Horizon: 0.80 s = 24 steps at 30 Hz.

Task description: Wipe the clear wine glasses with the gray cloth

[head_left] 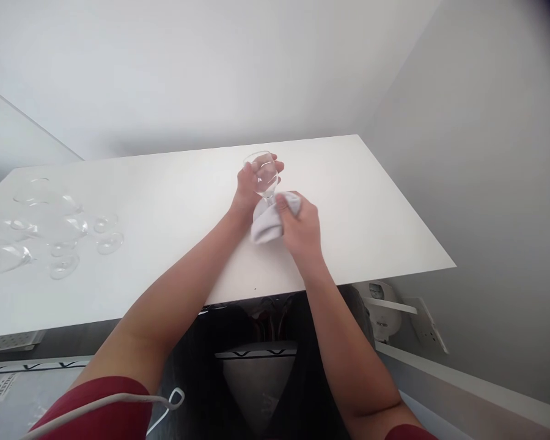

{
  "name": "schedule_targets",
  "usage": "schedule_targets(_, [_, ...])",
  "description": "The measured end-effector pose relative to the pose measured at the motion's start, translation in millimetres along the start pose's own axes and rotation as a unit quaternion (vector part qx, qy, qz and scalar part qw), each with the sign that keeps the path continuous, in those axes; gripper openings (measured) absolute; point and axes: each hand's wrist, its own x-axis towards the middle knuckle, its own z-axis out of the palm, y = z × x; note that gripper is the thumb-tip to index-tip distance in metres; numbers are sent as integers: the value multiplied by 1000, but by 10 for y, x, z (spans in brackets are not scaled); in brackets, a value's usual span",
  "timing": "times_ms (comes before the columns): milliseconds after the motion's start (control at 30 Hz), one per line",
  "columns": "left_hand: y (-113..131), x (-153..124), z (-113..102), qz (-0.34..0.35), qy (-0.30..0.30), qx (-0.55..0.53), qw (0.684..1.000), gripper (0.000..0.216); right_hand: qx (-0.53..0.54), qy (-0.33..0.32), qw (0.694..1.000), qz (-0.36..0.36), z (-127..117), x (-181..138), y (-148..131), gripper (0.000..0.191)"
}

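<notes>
Above the middle of the white table, my left hand (247,186) is wrapped round the bowl of a clear stemmed glass (266,176), which leans with its rim away from me. A pale cloth (268,224) is pinched in my right hand (302,226), the thumb on top. The cloth lies against the foot and lower stem of the glass, partly covering them. Both hands are close together, the right one nearer to me.
Several clear stemmed glasses (76,227) lie on their sides at the left of the white table (371,201). A wall stands behind and another at the right. A white cable (119,398) crosses my left sleeve. Below the table's front edge is a plastic box (256,379).
</notes>
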Motion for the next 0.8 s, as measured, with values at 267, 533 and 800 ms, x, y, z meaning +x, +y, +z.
schedule_targets(267, [21, -17, -2, 15, -7, -67, 998, 49, 350, 9, 924, 152, 3, -1, -84, 41])
schedule_targets(533, [-148, 8, -220, -20, -232, -15, 973, 96, 441, -6, 835, 329, 20, 16, -69, 8])
schedule_targets(800, [-18, -3, -112, 17, -134, 32, 990, 82, 23, 194, 981, -13, 104, -183, -307, 19])
